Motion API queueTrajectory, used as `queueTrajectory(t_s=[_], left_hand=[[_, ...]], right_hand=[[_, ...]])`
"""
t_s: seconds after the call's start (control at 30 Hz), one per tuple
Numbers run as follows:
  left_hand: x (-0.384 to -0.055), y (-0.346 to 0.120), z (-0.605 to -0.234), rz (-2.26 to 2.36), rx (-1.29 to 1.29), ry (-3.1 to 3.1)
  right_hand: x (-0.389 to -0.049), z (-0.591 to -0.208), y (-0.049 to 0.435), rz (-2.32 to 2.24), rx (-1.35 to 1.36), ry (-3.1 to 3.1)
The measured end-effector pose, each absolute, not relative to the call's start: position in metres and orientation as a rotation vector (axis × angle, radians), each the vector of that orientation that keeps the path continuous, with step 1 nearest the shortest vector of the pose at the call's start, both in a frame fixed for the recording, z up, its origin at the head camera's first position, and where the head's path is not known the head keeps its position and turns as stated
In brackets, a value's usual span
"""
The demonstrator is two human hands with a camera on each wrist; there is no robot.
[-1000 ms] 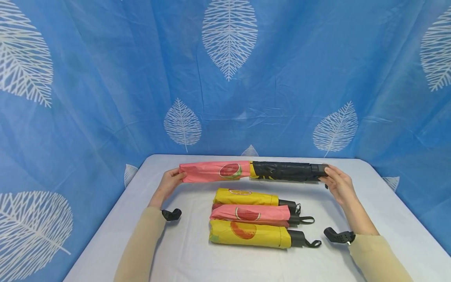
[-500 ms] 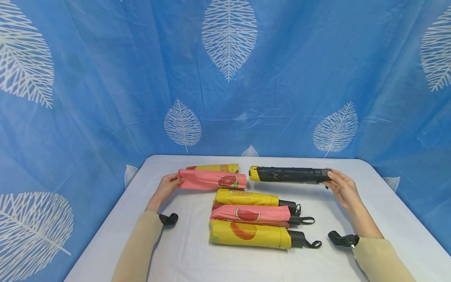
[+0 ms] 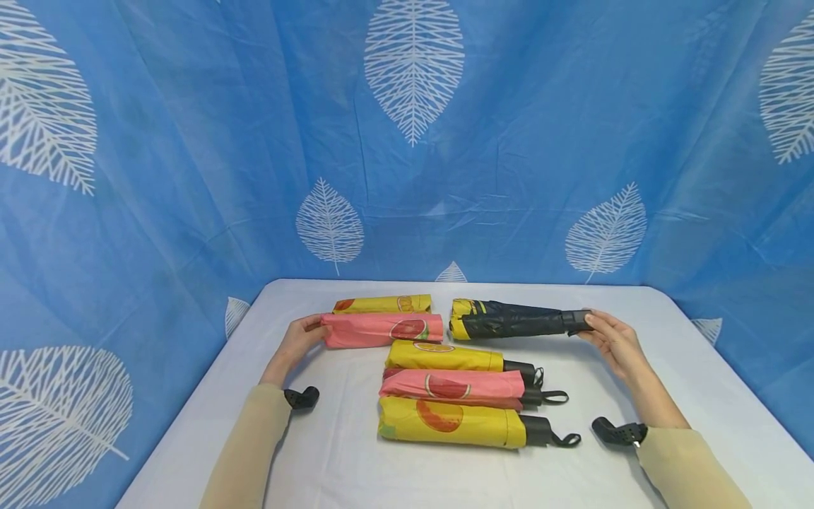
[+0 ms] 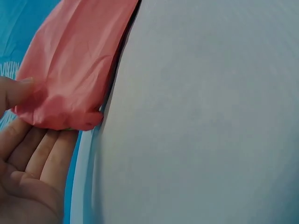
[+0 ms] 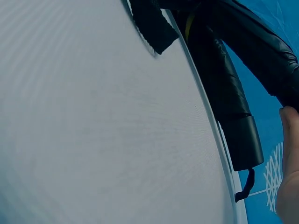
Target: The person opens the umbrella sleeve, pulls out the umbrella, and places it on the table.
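My left hand (image 3: 295, 346) pinches the left end of a pink umbrella sleeve (image 3: 369, 331) with a watermelon print. In the left wrist view the thumb lies on top of the pink cloth and the fingers (image 4: 46, 154) are beneath it. My right hand (image 3: 617, 346) holds the handle end of a folded black umbrella (image 5: 257, 46) with a yellow tip. The umbrella slants down to the left, its tip a short gap from the sleeve's right end. Behind it lies a second black umbrella (image 5: 229, 88), with a handle and wrist strap.
A yellow fruit-print sleeve (image 3: 381, 304) lies behind the pink one. In front, three sleeved umbrellas lie stacked in a row: a yellow one (image 3: 458, 355), a pink one (image 3: 483, 385) and a nearer yellow one (image 3: 470, 428). A blue leaf-print curtain (image 3: 509, 141) surrounds the white table (image 3: 381, 481).
The pink sleeve and black umbrella, end to end one second ago, are now apart and lower. The yellow sleeve behind has come into view. The umbrella's tip has dipped.
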State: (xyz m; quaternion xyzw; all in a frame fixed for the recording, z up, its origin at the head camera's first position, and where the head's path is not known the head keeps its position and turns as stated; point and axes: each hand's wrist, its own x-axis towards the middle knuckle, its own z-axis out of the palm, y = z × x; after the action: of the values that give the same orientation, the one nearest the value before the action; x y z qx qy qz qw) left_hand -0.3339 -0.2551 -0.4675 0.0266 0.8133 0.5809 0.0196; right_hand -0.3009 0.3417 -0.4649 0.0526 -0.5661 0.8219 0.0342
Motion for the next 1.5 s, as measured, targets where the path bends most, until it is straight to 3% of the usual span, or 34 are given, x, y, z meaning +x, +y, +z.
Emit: queueTrajectory(t_s=[0.3,0.6,1.0,1.5], left_hand=[[-0.327,-0.262,-0.448,1.886,0.219,2.672],[-0.298,-0.226,-0.407,2.157,0.445,2.553],[-0.322,-0.179,-0.435,1.797,0.722,2.294],[-0.332,-0.143,-0.458,1.367,0.870,2.318]], right_hand=[[-0.299,-0.470,0.345,2.574,0.202,-1.809],[-0.301,-0.475,0.354,2.264,0.161,-2.207],[-0.301,-0.476,0.354,1.586,0.074,-2.706],[-0.303,-0.472,0.355,1.507,0.041,-2.801]])
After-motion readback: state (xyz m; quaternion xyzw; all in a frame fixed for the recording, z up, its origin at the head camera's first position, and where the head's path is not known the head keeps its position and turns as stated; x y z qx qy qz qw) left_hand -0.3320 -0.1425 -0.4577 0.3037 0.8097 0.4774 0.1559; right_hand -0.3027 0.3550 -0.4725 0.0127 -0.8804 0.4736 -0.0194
